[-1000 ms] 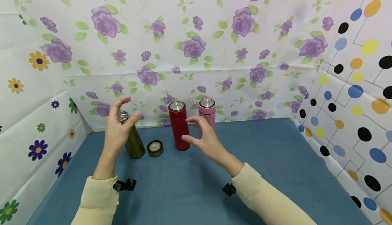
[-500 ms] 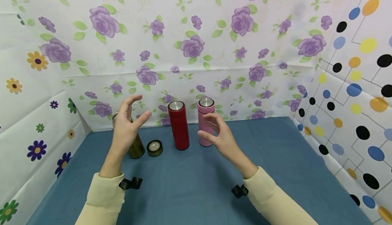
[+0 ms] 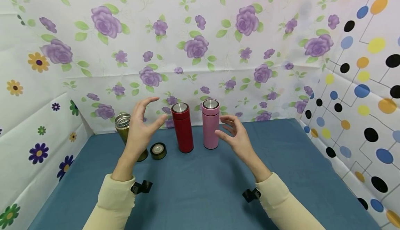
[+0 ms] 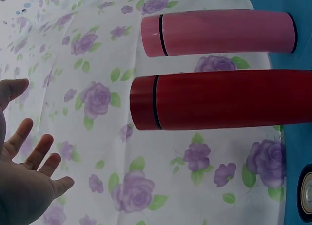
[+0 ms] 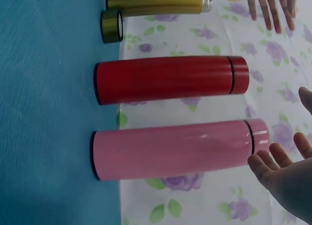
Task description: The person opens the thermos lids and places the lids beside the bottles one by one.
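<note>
Both our left hand (image 3: 140, 129) and right hand (image 3: 238, 138) are relaxed and empty, flanking the red flask (image 3: 183, 129) and pink flask (image 3: 210, 127) mid-frame, both capped, while at centre-left only the green flask (image 3: 123, 128) stands uncapped, its lid (image 3: 158, 151) beside it.

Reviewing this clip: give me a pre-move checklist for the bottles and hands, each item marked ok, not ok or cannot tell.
1. Hands free: ok; left hand and right hand hold nothing.
2. Green bottle capped: not ok; its mouth is uncovered.
3. Loose green cap within view: ok; it lies on the blue cloth, hollow side up.
4. Red bottle upright and capped: ok.
5. Pink bottle upright and capped: ok.
6. Right fingertips clear of the pink bottle: cannot tell; they are close, and contact is unclear.
</note>
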The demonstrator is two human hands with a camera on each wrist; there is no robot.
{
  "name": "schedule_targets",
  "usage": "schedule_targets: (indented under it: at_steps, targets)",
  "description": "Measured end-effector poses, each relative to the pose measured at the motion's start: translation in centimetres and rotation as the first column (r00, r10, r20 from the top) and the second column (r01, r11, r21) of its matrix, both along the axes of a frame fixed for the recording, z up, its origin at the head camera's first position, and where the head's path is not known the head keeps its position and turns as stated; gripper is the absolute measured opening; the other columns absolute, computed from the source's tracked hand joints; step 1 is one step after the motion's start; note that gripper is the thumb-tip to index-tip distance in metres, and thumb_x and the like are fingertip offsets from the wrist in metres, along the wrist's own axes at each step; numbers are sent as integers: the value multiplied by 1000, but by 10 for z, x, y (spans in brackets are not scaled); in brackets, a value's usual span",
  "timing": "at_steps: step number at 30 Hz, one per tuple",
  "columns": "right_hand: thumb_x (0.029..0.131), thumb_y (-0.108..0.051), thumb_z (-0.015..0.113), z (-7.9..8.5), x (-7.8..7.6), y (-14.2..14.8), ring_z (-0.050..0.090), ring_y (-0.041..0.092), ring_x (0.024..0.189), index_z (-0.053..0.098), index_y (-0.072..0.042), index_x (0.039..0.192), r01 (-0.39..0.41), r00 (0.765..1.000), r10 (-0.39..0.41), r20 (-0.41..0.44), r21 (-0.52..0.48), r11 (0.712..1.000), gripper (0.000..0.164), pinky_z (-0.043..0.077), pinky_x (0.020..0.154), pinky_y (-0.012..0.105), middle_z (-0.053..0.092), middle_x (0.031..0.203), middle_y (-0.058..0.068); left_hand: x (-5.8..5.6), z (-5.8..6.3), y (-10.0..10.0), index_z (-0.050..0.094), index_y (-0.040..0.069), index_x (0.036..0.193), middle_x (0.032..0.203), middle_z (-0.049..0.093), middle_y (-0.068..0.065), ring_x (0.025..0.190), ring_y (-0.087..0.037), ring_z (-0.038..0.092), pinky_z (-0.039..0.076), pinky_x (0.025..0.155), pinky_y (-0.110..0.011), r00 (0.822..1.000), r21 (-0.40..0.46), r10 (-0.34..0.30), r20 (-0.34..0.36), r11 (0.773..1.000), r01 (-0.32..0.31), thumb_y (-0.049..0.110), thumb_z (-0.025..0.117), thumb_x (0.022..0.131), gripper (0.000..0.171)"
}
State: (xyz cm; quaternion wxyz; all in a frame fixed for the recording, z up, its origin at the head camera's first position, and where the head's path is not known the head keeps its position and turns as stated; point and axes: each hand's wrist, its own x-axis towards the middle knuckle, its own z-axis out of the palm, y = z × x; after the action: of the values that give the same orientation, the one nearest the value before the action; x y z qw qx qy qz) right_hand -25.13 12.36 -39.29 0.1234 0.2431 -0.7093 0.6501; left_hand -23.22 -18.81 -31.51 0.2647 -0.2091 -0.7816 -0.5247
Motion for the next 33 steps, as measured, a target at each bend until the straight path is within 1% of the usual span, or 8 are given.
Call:
schedule_targets:
  at_steps: [4,8,14,19,22,25,29,33]
  targets:
    - [99,-6,71,-6,-4,7,43,33,145,45,-4,146,14,999,-14,29,-8,1000,54,37,119,47,46,150,14,2,1,8,56,12,147,151,48,-6,144,-22,39,26,117,-63,999,-48,9,-50,999,-11,14,78,94,57]
    - [100,-11,71,-10,-9,12,41,31,147,43,-7,150,8,998,-8,56,11,1000,57,35,120,48,43,153,14,3,2,15,56,14,147,151,47,-5,144,-21,39,27,118,-61,997,-76,2,-71,997,-7,14,78,94,58]
    - [100,-16,72,-13,-16,20,37,33,150,38,-13,157,-1,993,-5,119,49,999,66,30,123,49,40,158,11,3,2,21,56,14,148,150,48,-7,141,-22,40,30,116,-60,996,-118,-5,-85,993,-5,15,79,94,59]
    - [101,-18,72,-15,-23,25,31,31,154,33,-15,161,-30,987,15,159,90,995,72,26,124,49,34,164,9,5,2,26,55,13,148,151,48,-7,141,-23,41,31,116,-62,997,-128,-30,-77,992,20,14,79,93,60]
    - [101,-20,72,-18,-28,29,28,30,155,31,-16,163,-39,984,20,176,110,993,74,25,125,49,31,166,8,6,2,31,55,11,147,150,48,-8,141,-22,42,32,116,-60,995,-143,-41,-88,989,28,15,79,93,59]
    - [102,-22,71,-21,-33,29,25,30,156,28,-17,164,-49,981,25,194,123,991,75,23,126,50,28,168,9,7,-2,35,55,9,147,150,47,-9,142,-23,42,33,116,-59,994,-154,-49,-96,988,34,17,78,94,59]
    - [102,-22,70,-25,-40,30,21,30,158,24,-18,166,-73,974,39,222,148,986,78,20,126,51,23,170,11,8,-7,41,56,11,147,150,47,-7,142,-22,42,33,116,-59,995,-152,-54,-86,988,41,19,78,94,58]
    - [102,-23,70,-28,-46,30,19,31,158,22,-19,166,-89,968,46,246,165,982,81,19,126,53,20,171,10,7,-8,48,56,11,147,150,46,-7,140,-22,43,37,113,-58,994,-166,-60,-95,985,44,18,78,94,57]
